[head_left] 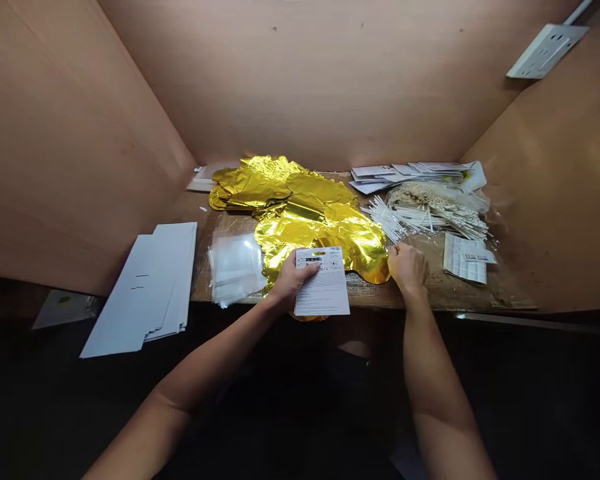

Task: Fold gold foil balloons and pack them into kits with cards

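My left hand [291,283] grips a white printed card [323,290] with a hang slot near its top edge, thumb lying across the front. Some gold foil shows below the card's lower edge. My right hand [409,267] is closed, its fingertips pinching the right edge of a flat gold foil balloon [365,243]. More gold foil balloons [260,183] lie heaped behind, uninflated, with rounded outlines. To the left of the card is a stack of clear plastic bags [236,267].
White cut cards [145,287] overhang the table's front edge at left. White sticks [385,217], a netted bundle [420,193], folded white cards [405,173] and a printed sheet [465,259] lie at right. Wooden panels enclose three sides; a power strip [547,52] hangs upper right.
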### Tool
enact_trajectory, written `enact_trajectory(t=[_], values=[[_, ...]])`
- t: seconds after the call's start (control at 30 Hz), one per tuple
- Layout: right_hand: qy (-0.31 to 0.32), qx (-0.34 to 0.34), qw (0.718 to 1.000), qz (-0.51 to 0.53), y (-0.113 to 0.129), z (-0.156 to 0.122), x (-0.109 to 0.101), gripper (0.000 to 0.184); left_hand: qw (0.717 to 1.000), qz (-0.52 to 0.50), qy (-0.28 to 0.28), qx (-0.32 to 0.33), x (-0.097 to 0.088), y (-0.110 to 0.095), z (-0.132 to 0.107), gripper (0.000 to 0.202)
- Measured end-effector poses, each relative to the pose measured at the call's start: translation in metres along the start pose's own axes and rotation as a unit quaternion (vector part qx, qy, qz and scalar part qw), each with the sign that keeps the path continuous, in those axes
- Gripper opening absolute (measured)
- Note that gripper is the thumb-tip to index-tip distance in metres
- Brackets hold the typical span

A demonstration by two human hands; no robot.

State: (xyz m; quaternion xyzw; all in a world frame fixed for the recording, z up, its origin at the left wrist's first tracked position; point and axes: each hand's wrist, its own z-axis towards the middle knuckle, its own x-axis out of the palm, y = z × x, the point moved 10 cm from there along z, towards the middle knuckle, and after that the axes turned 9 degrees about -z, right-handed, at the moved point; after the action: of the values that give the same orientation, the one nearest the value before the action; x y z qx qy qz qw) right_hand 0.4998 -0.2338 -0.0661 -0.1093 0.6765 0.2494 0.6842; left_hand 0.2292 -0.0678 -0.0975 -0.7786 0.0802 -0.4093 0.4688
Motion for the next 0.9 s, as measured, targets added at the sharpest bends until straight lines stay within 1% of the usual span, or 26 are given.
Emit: enact_trajectory(t=[0.07, 0.1, 0.17, 0.23, 0.3, 0.4, 0.47, 0.5, 0.53, 0.57, 0.6, 0.63, 0.67, 0.7, 0.73, 0.8, 0.87, 0.9], values=[[0.008, 0.015, 0.998, -0.062, -0.023, 0.031, 0.004, 0.037, 1.0, -0.011, -0.005, -0.02, -0.005, -0.001, 0.001, 0.061], [0.016, 0.007, 0.998, -0.065, -0.028, 0.042, 0.008, 0.036, 0.999, -0.02, -0.005, -0.03, -0.006, -0.001, 0.002, 0.061], [0.033, -0.022, 0.997, -0.063, -0.026, 0.057, 0.016, 0.035, 0.997, -0.037, -0.006, -0.06, -0.006, 0.002, 0.005, 0.06], [0.053, -0.045, 0.995, -0.068, -0.022, 0.064, 0.023, 0.033, 0.995, -0.052, -0.012, -0.089, -0.006, 0.006, 0.008, 0.054], [0.073, -0.061, 0.993, -0.067, -0.022, 0.066, 0.027, 0.029, 0.992, -0.072, -0.02, -0.103, -0.008, 0.008, 0.012, 0.046], [0.085, -0.077, 0.992, -0.056, -0.03, 0.059, 0.026, 0.025, 0.988, -0.106, -0.034, -0.11, -0.011, 0.007, 0.016, 0.037], [0.078, -0.079, 0.994, -0.017, -0.035, 0.043, 0.02, 0.026, 0.983, -0.119, -0.048, -0.131, -0.015, 0.01, 0.016, 0.031], [0.077, -0.08, 0.993, 0.04, -0.033, 0.03, 0.016, 0.028, 0.981, -0.122, -0.054, -0.145, -0.016, 0.012, 0.015, 0.028], [0.089, -0.086, 0.985, 0.121, -0.028, 0.014, 0.014, 0.03, 0.979, -0.124, -0.056, -0.154, -0.016, 0.014, 0.014, 0.026], [0.113, -0.093, 0.965, 0.219, -0.018, -0.004, 0.012, 0.033, 0.978, -0.126, -0.054, -0.158, -0.016, 0.014, 0.013, 0.025], [0.148, -0.105, 0.93, 0.318, -0.003, -0.026, 0.012, 0.036, 0.979, -0.124, -0.049, -0.156, -0.015, 0.015, 0.012, 0.025], [0.197, -0.12, 0.892, 0.388, 0.016, -0.049, 0.012, 0.039, 0.98, -0.118, -0.046, -0.151, -0.014, 0.015, 0.012, 0.026], [0.23, -0.127, 0.865, 0.427, 0.035, -0.071, 0.012, 0.041, 0.983, -0.108, -0.043, -0.143, -0.014, 0.015, 0.011, 0.028], [0.248, -0.132, 0.849, 0.447, 0.052, -0.089, 0.01, 0.043, 0.986, -0.097, -0.041, -0.13, -0.014, 0.014, 0.011, 0.032], [0.256, -0.136, 0.842, 0.455, 0.069, -0.104, 0.008, 0.044, 0.989, -0.089, -0.04, -0.116, -0.014, 0.014, 0.01, 0.035], [0.251, -0.14, 0.843, 0.456, 0.094, -0.122, 0.005, 0.045, 0.992, -0.084, -0.043, -0.086, -0.017, 0.014, 0.007, 0.039], [0.237, -0.134, 0.845, 0.461, 0.107, -0.129, 0.006, 0.044, 0.992, -0.095, -0.052, -0.059, -0.022, 0.014, 0.005, 0.038], [0.222, -0.124, 0.846, 0.469, 0.107, -0.13, 0.006, 0.044, 0.992, -0.101, -0.058, -0.048, -0.025, 0.014, 0.004, 0.037]])
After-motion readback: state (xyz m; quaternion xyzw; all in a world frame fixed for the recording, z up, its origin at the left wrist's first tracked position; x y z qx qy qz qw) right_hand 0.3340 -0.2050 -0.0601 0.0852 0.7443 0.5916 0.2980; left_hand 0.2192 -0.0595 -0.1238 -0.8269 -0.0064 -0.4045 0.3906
